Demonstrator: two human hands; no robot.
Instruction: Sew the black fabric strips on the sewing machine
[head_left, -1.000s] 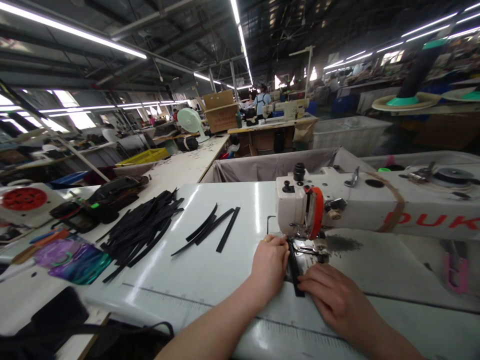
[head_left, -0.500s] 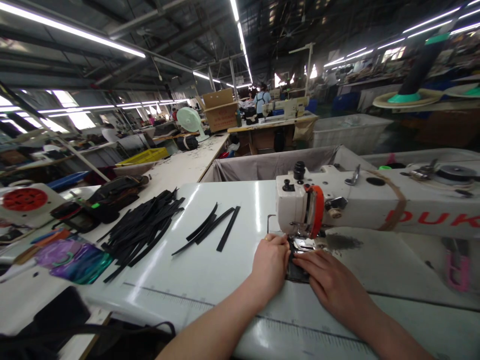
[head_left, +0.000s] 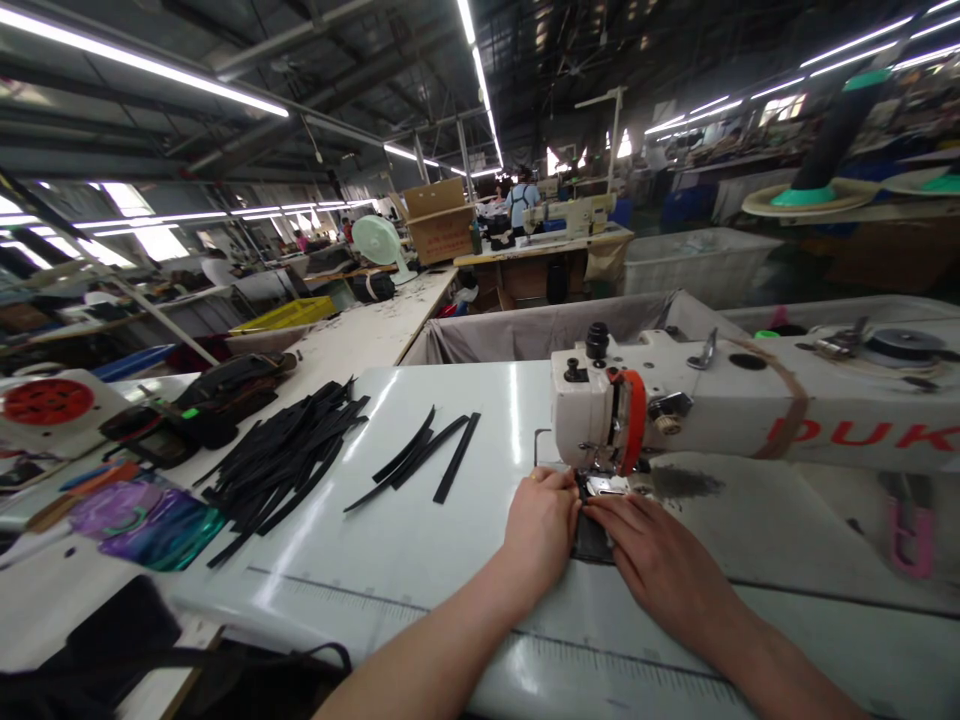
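A small piece of black fabric (head_left: 592, 543) lies under the needle area of a white sewing machine (head_left: 675, 400) with a red-orange guard. My left hand (head_left: 541, 520) is at the fabric's left side, its fingers curled together against the edge close to the presser foot. From the right, my right hand (head_left: 649, 540) presses the same piece, fingers held together and reaching toward the needle plate. Both sets of fingertips partly hide the fabric. Left of my hands, several loose black strips (head_left: 455, 460) rest on the pale table (head_left: 420, 560).
A heap of black strips (head_left: 289, 450) lies farther left, beside a purple and teal pouch (head_left: 150, 515). Pink-handled snips (head_left: 911, 535) lie under the machine arm. A green fan (head_left: 381, 242) and a cardboard box (head_left: 441, 225) stand behind. A person (head_left: 522, 200) is in the background.
My right hand has edged slightly left, toward my left hand, with its fingers still on the fabric. My left hand and the loose strips look the same.
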